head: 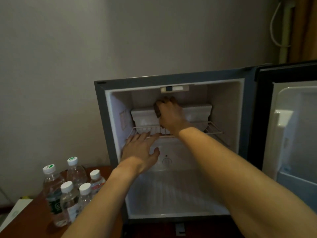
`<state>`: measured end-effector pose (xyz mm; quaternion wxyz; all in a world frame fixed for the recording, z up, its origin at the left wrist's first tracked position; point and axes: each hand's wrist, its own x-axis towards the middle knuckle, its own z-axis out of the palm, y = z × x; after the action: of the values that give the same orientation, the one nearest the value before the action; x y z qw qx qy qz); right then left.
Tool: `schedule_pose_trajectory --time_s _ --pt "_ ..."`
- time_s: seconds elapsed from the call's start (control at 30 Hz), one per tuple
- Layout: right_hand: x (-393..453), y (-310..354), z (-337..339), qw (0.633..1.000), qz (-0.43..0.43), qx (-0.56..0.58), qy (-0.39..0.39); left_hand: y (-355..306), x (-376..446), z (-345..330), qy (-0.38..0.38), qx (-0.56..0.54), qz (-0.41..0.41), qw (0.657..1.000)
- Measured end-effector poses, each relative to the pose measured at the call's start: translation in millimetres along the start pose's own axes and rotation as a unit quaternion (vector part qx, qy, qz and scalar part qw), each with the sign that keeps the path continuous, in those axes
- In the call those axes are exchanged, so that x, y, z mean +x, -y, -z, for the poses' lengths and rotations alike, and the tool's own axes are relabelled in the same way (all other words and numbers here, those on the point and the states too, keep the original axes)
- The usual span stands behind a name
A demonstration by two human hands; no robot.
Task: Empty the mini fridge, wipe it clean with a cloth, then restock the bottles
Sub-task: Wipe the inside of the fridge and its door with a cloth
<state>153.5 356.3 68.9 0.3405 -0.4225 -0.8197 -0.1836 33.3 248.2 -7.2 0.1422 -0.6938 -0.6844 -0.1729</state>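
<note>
The mini fridge point(171, 79) stands open with no bottles inside. My right hand point(169, 112) reaches deep into the upper compartment and grips a dark brown cloth point(157, 109) against the top of the white cooling block point(197, 110). My left hand point(140, 148) lies flat with straight fingers on the front edge of the wire shelf point(213, 129). Several clear water bottles point(68, 194) with white caps stand upright on the wooden table point(30, 220), left of the fridge.
The fridge door point(291, 117) hangs open to the right, its inner shelves white. A white box point(15, 212) lies at the table's left edge. A plain wall is behind, with a white cable point(274, 28) and a curtain at the upper right.
</note>
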Motion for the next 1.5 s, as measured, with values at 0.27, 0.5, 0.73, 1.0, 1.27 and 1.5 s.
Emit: schedule_pose_trajectory --time_s 0.27,0.5,0.73,1.0,1.27,1.5 --pt "-24.2 -81.0 23.7 0.994 -0.098 -0.043 0.035 1.4 1.1 1.3 0.024 0.01 0.006 1.0" --pt "-28.0 -85.3 24.3 0.978 -0.141 -0.127 0.081 2.0 -0.4 -2.8 0.001 -0.009 0.004 1.0" --pt "-29.0 -69.0 13.5 0.986 -0.071 -0.149 0.01 4.2 -2.3 -11.7 -0.05 -0.03 -0.016 0.998" --pt "15.7 54.9 -26.6 0.995 0.073 -0.065 -0.029 7.2 -2.4 -16.8 -0.098 -0.053 -0.026 0.993" --pt "26.2 64.8 -28.3 0.996 0.089 -0.023 -0.006 6.2 -2.9 -13.8 -0.098 -0.055 -0.026 0.993" --pt "-1.7 -16.1 -4.0 0.998 0.029 -0.047 -0.012 4.6 -0.7 -10.3 -0.044 -0.008 -0.011 0.999"
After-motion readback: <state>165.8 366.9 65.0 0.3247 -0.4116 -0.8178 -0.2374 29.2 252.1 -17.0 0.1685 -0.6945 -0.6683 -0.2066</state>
